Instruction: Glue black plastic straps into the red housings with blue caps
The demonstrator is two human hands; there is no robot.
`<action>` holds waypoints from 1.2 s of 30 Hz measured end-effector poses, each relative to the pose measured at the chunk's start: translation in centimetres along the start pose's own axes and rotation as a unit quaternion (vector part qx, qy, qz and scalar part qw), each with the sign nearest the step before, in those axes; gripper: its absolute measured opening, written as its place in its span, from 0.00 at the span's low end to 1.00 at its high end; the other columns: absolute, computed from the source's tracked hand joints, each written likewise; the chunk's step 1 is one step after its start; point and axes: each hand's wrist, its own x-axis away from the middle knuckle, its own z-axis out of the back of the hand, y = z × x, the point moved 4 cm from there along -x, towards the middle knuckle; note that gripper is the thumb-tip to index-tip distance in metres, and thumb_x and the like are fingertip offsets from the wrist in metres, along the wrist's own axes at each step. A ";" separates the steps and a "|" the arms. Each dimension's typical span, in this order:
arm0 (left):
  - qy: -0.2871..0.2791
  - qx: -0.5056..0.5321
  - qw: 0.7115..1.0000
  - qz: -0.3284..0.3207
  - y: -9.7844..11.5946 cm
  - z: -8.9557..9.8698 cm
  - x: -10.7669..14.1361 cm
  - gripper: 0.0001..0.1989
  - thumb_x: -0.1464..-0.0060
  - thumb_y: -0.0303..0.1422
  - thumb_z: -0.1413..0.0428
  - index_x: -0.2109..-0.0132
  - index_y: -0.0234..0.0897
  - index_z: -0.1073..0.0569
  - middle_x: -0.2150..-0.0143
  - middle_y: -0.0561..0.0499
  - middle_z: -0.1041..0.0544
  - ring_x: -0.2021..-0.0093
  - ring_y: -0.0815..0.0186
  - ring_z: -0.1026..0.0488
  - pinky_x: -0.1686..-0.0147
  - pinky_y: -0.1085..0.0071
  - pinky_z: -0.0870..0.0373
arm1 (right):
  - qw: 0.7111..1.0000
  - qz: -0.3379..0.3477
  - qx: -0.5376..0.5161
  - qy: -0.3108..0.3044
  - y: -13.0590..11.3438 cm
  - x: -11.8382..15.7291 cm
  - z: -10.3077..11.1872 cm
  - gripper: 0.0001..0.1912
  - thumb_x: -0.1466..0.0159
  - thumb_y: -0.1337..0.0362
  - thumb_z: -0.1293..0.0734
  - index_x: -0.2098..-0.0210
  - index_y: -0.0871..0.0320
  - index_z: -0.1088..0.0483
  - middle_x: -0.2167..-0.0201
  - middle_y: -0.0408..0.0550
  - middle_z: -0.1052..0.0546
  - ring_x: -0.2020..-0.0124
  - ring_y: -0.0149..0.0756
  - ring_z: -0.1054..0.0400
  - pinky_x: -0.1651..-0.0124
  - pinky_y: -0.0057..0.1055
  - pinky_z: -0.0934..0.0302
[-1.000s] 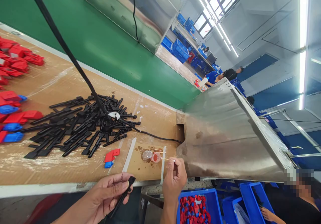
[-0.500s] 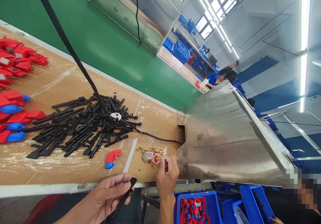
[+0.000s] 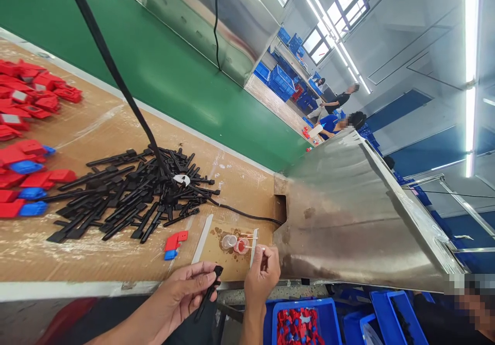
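My left hand grips a long black plastic part just off the table's front edge, its flat head pointing up and its shaft hanging down. My right hand pinches a thin pale stick, whose far end reaches into a small clear cup of red liquid. Touching that cup on its left is another small clear cup with no red in it. A red and blue piece lies alone on the cardboard, left of a strip of white tape.
Black parts lie heaped on the cardboard, crossed by a black cable. Red and blue pieces cover the left side. A metal housing stands at right, above a blue bin of red pieces. A green belt runs behind.
My left hand has moved slightly right and up with the black part. My right hand has shifted slightly right and down, still pinching the stick. The view has shifted a little.
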 end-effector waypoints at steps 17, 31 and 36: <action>0.002 0.010 1.000 0.023 -1.6 1.0 -3.0 0.22 0.63 0.21 0.16 0.61 0.30 0.14 0.69 0.49 0.17 0.72 0.64 0.15 0.78 0.84 0.21 | 0.971 -0.184 -0.141 0.060 1.7 -0.4 -0.9 0.32 0.28 0.34 0.31 0.74 0.52 0.38 0.81 0.31 0.43 0.82 0.26 0.54 0.81 0.24 0.57; -0.020 0.006 0.999 0.030 -1.4 0.0 -2.1 0.39 0.87 0.41 0.10 0.62 0.30 0.12 0.71 0.50 0.17 0.74 0.67 0.17 0.81 0.86 0.27 | 0.996 0.008 -0.093 -0.014 -5.3 2.3 1.0 0.15 0.22 0.55 0.30 0.65 0.53 0.23 0.72 0.38 0.25 0.73 0.31 0.31 0.68 0.24 0.37; -0.031 -0.002 0.999 0.028 -1.1 -0.1 -2.1 0.36 0.85 0.41 0.10 0.64 0.33 0.12 0.73 0.52 0.18 0.74 0.68 0.18 0.79 0.85 0.25 | 0.996 0.052 -0.071 -0.035 -6.3 2.0 0.6 0.13 0.21 0.59 0.32 0.64 0.52 0.25 0.72 0.36 0.25 0.73 0.30 0.30 0.69 0.24 0.37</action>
